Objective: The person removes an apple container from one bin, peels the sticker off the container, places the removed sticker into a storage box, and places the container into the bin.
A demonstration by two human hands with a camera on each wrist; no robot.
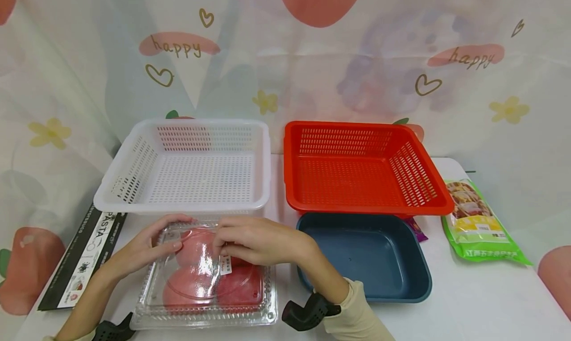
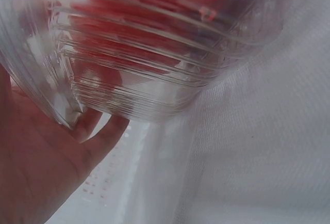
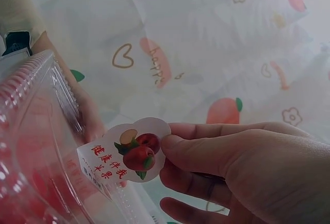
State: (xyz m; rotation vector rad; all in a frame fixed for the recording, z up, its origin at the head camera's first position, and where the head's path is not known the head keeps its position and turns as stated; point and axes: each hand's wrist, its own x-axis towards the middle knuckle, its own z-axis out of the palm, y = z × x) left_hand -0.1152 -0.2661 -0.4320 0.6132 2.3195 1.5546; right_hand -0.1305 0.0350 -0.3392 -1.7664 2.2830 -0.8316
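A clear plastic fruit box (image 1: 149, 306) with a ribbed rim stands at the front left of the table, tilted toward me. Several red apples (image 1: 185, 289) show through its lid. My left hand (image 1: 140, 249) grips the box at its far left corner, thumb over the lid; in the left wrist view its fingers (image 2: 108, 136) curl round the rim. Above the lid, my right hand (image 1: 263, 239) pinches a white paper label (image 3: 142, 154) printed with apples and red characters. The label's lower end (image 1: 225, 265) lies against the lid; whether it sticks there I cannot tell.
Behind the box is a white basket (image 1: 263, 202), with a red basket (image 1: 370, 210) to its right. A dark blue basin (image 1: 366, 261) is right of the box. A green food bag (image 1: 484, 232) lies far right, a purple packet (image 1: 417, 229) behind the basin, a black pasta box (image 1: 85, 261) left.
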